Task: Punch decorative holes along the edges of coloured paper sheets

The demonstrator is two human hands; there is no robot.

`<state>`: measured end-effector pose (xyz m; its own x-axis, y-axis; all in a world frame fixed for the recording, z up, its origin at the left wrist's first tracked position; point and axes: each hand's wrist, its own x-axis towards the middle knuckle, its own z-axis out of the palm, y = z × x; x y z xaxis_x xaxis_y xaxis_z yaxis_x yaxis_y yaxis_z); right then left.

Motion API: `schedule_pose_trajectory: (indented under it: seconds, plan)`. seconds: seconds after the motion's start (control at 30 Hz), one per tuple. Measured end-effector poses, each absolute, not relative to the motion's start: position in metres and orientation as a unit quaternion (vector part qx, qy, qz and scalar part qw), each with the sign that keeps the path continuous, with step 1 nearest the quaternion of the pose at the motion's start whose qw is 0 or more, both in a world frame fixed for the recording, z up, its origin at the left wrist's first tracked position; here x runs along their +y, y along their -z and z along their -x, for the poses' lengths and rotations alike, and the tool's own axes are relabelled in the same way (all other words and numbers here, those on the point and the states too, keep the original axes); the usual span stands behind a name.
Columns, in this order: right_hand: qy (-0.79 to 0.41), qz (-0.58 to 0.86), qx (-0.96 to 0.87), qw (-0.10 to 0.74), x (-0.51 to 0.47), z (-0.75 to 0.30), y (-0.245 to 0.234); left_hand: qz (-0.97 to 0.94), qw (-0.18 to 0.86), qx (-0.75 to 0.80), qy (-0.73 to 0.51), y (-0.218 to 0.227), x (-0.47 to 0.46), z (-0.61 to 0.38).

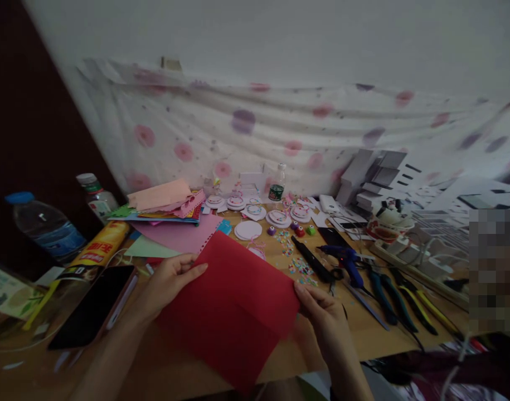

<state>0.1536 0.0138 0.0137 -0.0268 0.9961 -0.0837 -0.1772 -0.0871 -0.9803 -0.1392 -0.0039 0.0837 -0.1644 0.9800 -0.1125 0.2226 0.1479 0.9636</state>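
Note:
A red sheet of paper [233,301] is held above the wooden table [363,334], tilted toward me. My left hand [169,281] grips its left edge, thumb on top and fingers under. On the sheet's right corner, my right hand [321,314] pinches the paper between thumb and fingers. Both hands are closed on the sheet.
A stack of coloured paper [166,206] and a pink sheet [183,234] lie behind. A phone [96,306], a yellow bottle [98,250] and two water bottles [49,228] stand left. A blue glue gun [346,262], pliers [384,292], round paper discs [248,229] and white boxes [375,178] lie right.

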Motion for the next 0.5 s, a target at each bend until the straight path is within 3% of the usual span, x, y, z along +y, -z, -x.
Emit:
schedule_pose_trajectory:
  seconds: [0.27,0.5]
  plan:
    - [-0.545,0.493,-0.469,0.489,0.004,-0.152,-0.036,-0.464,0.45,0.634,-0.425,-0.074,-0.02,0.143]
    - [-0.521,0.501,-0.527,0.446,-0.001,-0.154,-0.04,-0.413,0.526,0.614,-0.418,-0.051,-0.055,0.16]
